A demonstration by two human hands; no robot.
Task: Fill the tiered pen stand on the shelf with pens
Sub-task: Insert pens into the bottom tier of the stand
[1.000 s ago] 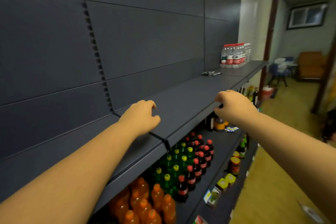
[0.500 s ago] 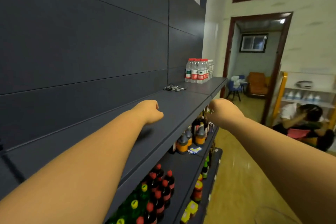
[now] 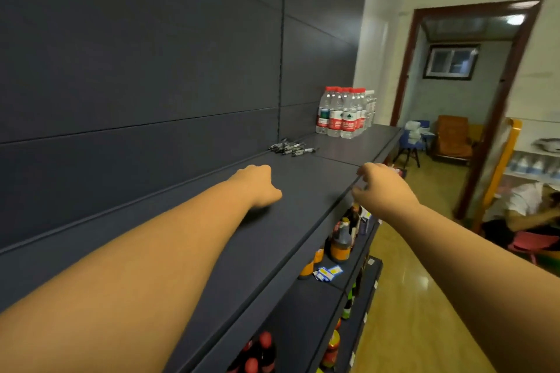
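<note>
Both hands were out over the top shelf, neither one holding anything.

Left hand [image 3: 257,186] was balled into a fist just above the dark shelf [image 3: 303,209], right hand [image 3: 383,191] hung at the shelf's front edge with fingers loosely curled. Pens [image 3: 291,148] lay in a loose pile further along by the back panel, well apart from both hands, with a pack of water bottles [image 3: 342,113] past them. Couldn't spot a pen stand anywhere.
</note>
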